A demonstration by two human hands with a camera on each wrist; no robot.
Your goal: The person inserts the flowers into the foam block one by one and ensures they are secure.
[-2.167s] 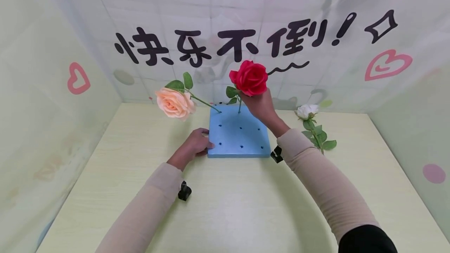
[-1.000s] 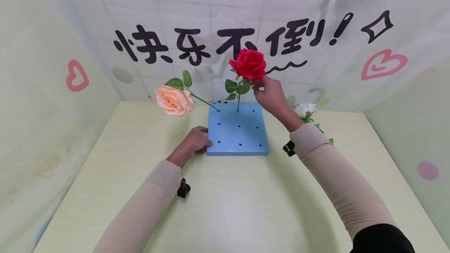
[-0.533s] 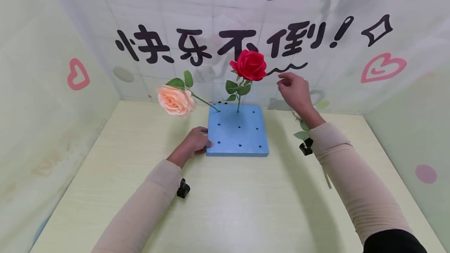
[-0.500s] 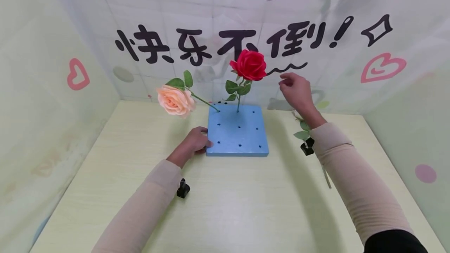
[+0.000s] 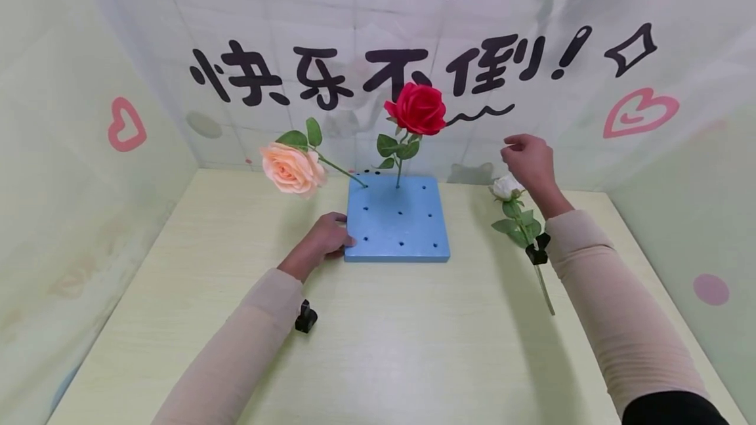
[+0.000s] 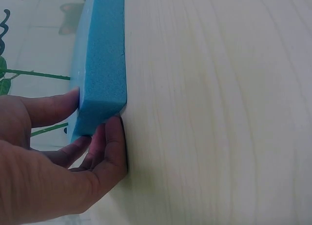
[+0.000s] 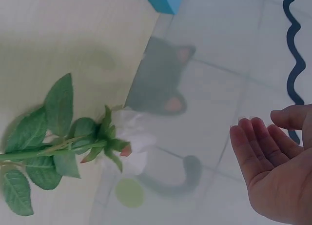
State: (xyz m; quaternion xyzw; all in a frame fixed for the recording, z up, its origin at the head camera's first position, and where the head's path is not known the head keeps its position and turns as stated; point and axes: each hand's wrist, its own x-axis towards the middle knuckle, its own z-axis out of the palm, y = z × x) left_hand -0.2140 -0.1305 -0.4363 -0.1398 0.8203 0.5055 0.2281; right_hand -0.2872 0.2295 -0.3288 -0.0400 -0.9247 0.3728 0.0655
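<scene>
My left hand [image 5: 321, 239] holds the left edge of a blue foam block [image 5: 386, 228] dotted with holes. In the left wrist view its thumb lies on the block's top face, with the fingers bent at the side and lower edge. A red rose [image 5: 417, 109] stands upright in a back hole. The peach rose [image 5: 292, 169] leans far left from the back left hole. My right hand [image 5: 530, 161] hovers with loosely bent fingers and nothing in them, above a white rose [image 5: 506, 187] that lies on the table, its stem [image 5: 545, 290] toward me.
The light wooden table [image 5: 390, 340] ends at a printed cloth backdrop [image 5: 283, 12] behind the block. Cloth walls rise at left and right. A small black clip-like device [image 5: 306, 317] sits at the left wrist, another [image 5: 537, 249] at the right.
My right hand let go of the red rose and drew away to the right, over the white rose. The red rose stays standing in the block. My left hand has kept its hold.
</scene>
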